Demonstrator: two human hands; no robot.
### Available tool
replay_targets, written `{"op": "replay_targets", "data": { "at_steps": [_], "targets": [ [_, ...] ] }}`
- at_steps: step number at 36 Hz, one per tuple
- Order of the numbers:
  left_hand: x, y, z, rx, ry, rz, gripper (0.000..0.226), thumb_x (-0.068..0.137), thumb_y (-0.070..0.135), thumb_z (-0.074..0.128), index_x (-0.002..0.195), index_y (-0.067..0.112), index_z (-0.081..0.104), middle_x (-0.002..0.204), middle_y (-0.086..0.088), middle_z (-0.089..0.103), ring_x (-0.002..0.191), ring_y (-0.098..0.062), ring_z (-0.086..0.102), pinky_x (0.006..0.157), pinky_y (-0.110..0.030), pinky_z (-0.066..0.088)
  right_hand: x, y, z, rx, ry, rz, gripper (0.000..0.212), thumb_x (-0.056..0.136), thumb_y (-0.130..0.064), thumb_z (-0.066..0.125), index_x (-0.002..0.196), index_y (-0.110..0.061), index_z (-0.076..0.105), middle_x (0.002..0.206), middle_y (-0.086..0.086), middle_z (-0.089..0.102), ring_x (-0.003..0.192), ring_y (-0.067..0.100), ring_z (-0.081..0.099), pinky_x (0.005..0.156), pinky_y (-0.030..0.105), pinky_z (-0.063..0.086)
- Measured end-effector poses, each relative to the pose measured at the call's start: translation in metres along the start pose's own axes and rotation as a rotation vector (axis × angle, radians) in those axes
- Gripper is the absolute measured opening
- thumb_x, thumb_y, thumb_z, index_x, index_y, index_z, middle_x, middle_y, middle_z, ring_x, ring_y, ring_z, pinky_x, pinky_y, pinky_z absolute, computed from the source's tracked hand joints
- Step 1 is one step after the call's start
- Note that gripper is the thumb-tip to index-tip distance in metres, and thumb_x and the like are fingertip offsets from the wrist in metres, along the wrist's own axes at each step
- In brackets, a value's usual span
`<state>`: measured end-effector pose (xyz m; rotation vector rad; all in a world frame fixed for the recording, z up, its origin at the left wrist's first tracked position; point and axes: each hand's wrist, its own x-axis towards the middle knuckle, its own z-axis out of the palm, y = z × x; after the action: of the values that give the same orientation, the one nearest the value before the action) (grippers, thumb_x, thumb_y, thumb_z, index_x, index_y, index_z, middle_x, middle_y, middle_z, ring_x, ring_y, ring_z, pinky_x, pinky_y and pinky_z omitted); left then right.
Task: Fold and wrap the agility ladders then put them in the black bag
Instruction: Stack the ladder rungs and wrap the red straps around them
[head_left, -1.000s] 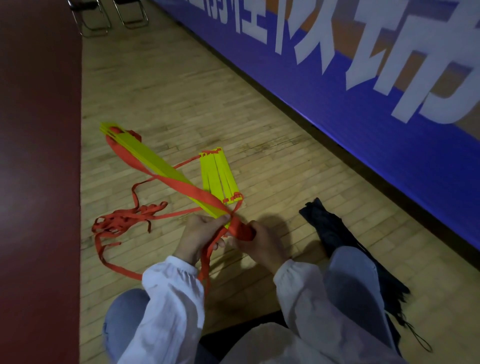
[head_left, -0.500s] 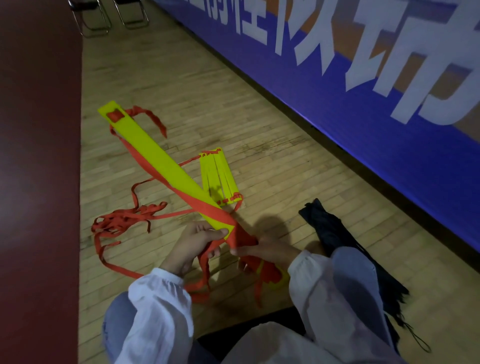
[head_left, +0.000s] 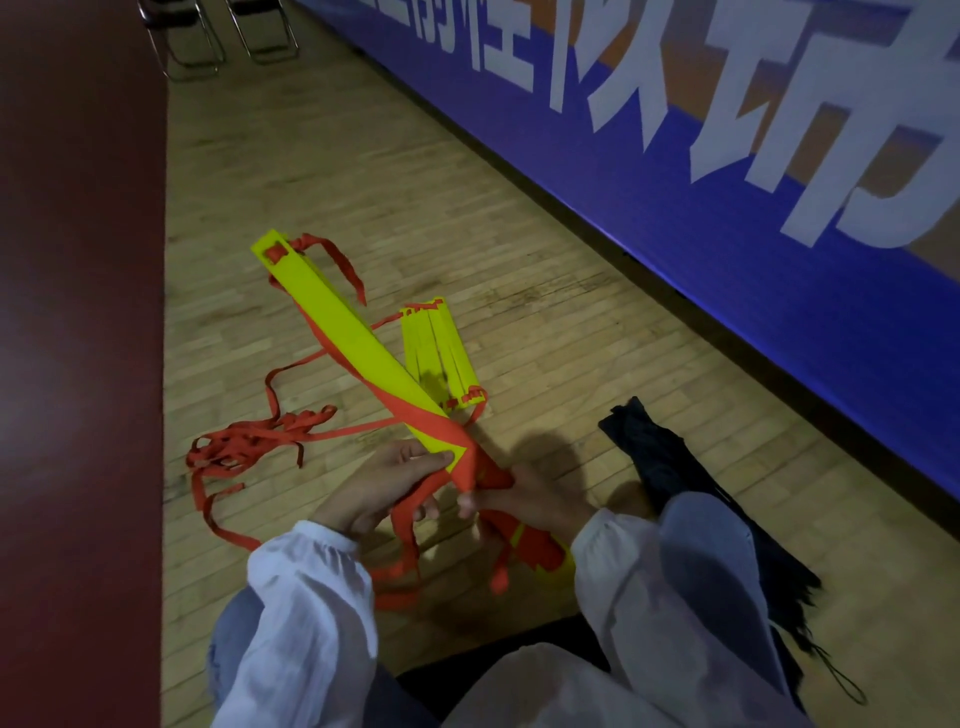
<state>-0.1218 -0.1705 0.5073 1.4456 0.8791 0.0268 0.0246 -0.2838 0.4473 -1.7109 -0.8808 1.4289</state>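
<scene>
A stacked bundle of yellow ladder rungs points away from me to the upper left, its near end crossed by red strap. My left hand holds the bundle's near end, thumb on top. My right hand grips the red strap wound round that end. More loose red strap lies tangled on the floor to the left. A second folded yellow ladder lies on the floor behind. The black bag lies crumpled on the floor to my right.
I sit on a wooden gym floor. A dark red floor area runs along the left. A blue banner wall runs along the right. Two folding chairs stand at the far end.
The bundle's far end has lifted and turned flat side up. My right hand has drawn the red strap down and round the near end.
</scene>
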Motion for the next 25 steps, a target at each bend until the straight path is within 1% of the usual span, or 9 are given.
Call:
{"op": "replay_targets", "data": {
  "at_steps": [2, 4, 7, 9, 14, 18, 20, 22, 25],
  "targets": [
    [-0.002, 0.000, -0.005, 0.018, -0.073, -0.025, 0.037, 0.096, 0.019, 0.055, 0.102, -0.016, 0.060, 0.083, -0.017, 0.074, 0.042, -0.015, 0.060, 0.037, -0.019, 0.045, -0.004, -0.002, -0.002, -0.029, 0.025, -0.032, 0.066, 0.050, -0.057, 0.081, 0.092, -0.005, 0.074, 0.087, 0.017, 0.073, 0.080, 0.033, 0.068, 0.086, 0.053, 0.052],
    [-0.004, 0.001, -0.011, 0.001, -0.099, -0.048, 0.026, 0.096, 0.013, 0.051, 0.101, -0.010, 0.065, 0.099, -0.019, 0.073, 0.044, -0.015, 0.059, 0.036, -0.018, 0.044, -0.005, -0.003, -0.004, -0.022, 0.024, -0.052, 0.065, 0.056, -0.048, 0.080, 0.097, 0.001, 0.069, 0.077, 0.014, 0.070, 0.071, 0.031, 0.066, 0.078, 0.052, 0.055],
    [-0.007, 0.003, -0.014, -0.021, -0.037, -0.042, 0.025, 0.094, 0.004, 0.048, 0.088, -0.002, 0.072, 0.089, -0.016, 0.074, 0.042, -0.014, 0.057, 0.035, -0.017, 0.042, -0.003, -0.002, -0.002, -0.031, 0.066, -0.061, 0.064, 0.058, -0.053, 0.079, 0.095, -0.002, 0.070, 0.077, 0.015, 0.070, 0.071, 0.031, 0.067, 0.075, 0.052, 0.055],
    [-0.008, 0.005, -0.012, -0.019, 0.004, -0.039, 0.025, 0.094, 0.005, 0.048, 0.089, -0.003, 0.071, 0.087, -0.015, 0.074, 0.042, -0.015, 0.055, 0.037, -0.018, 0.042, -0.003, -0.002, 0.000, -0.073, 0.096, -0.078, 0.062, 0.058, -0.061, 0.075, 0.088, -0.006, 0.073, 0.073, 0.011, 0.071, 0.070, 0.026, 0.067, 0.077, 0.049, 0.054],
    [-0.003, 0.006, -0.005, -0.021, 0.121, -0.052, 0.028, 0.091, 0.019, 0.056, 0.090, -0.004, 0.071, 0.096, -0.024, 0.071, 0.046, -0.021, 0.053, 0.039, -0.020, 0.042, -0.004, -0.003, 0.004, -0.078, 0.135, -0.134, 0.029, 0.074, -0.045, 0.073, 0.073, -0.016, 0.073, 0.061, -0.001, 0.066, 0.058, 0.012, 0.062, 0.072, 0.042, 0.052],
    [-0.003, 0.010, 0.005, 0.017, 0.205, -0.079, 0.037, 0.082, 0.036, 0.066, 0.080, 0.000, 0.075, 0.088, -0.026, 0.071, 0.051, -0.026, 0.052, 0.042, -0.021, 0.043, -0.002, 0.001, 0.007, -0.117, 0.207, -0.118, 0.041, 0.068, -0.057, 0.069, 0.071, -0.016, 0.071, 0.062, 0.002, 0.067, 0.060, 0.017, 0.063, 0.070, 0.046, 0.054],
    [-0.003, 0.015, 0.012, -0.005, 0.253, -0.070, 0.044, 0.087, 0.037, 0.065, 0.084, -0.006, 0.072, 0.066, -0.014, 0.072, 0.038, -0.018, 0.051, 0.038, -0.020, 0.040, -0.002, 0.000, 0.009, -0.145, 0.250, -0.087, 0.034, 0.075, -0.048, 0.071, 0.069, -0.014, 0.070, 0.062, 0.004, 0.068, 0.059, 0.019, 0.065, 0.070, 0.047, 0.055],
    [-0.003, 0.019, 0.021, 0.011, 0.319, -0.060, 0.050, 0.087, 0.044, 0.064, 0.079, -0.005, 0.071, 0.045, -0.003, 0.062, 0.028, -0.011, 0.045, 0.034, -0.018, 0.037, -0.001, 0.000, 0.010, -0.190, 0.284, -0.087, 0.031, 0.079, -0.044, 0.070, 0.069, -0.015, 0.068, 0.066, 0.007, 0.070, 0.062, 0.021, 0.067, 0.072, 0.047, 0.057],
    [-0.001, 0.019, 0.029, 0.029, 0.407, -0.017, 0.061, 0.081, 0.055, 0.067, 0.066, -0.004, 0.070, 0.046, -0.009, 0.063, 0.028, -0.014, 0.043, 0.037, -0.020, 0.035, -0.004, -0.001, 0.012, -0.273, 0.307, -0.107, 0.029, 0.083, -0.043, 0.067, 0.064, -0.022, 0.061, 0.071, 0.007, 0.070, 0.069, 0.024, 0.069, 0.074, 0.042, 0.056]
  ]
}}
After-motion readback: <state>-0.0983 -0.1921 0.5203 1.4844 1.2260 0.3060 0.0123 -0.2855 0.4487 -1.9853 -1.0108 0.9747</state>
